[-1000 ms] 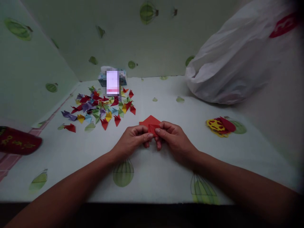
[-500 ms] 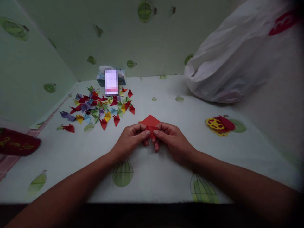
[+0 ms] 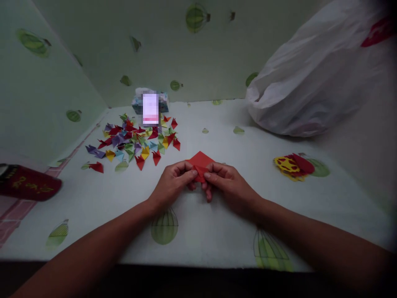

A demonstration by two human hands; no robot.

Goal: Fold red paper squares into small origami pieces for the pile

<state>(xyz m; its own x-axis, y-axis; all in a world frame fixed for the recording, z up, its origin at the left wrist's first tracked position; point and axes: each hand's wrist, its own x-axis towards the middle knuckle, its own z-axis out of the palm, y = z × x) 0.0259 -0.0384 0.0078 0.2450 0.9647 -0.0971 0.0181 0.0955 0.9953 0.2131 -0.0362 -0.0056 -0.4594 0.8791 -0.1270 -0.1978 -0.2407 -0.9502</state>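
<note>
Between my two hands is a partly folded sheet of red origami paper (image 3: 200,159), one corner pointing away from me and a folded flap nearest me. My left hand (image 3: 175,179) pinches its left side, thumb on top. On the right side my right hand (image 3: 228,182) grips it the same way, thumb pressed on the flap, some fingers curled beneath. The paper is held just above the tabletop (image 3: 214,231). Beyond my left hand lies a pile of folded paper birds (image 3: 133,140) in red, yellow, green, blue and purple.
A lit phone (image 3: 150,108), blurred out, leans against a tissue box (image 3: 165,102) behind the pile. At left lies a dark red cylinder (image 3: 34,184) with gold writing. Yellow and red paper cut-outs (image 3: 288,164) sit at right, below a large white plastic bag (image 3: 297,91).
The whole view has shifted slightly, so everything appears a little further right. Both hands keep their pinch on the red paper, the thumbs barely moving at the flap.
</note>
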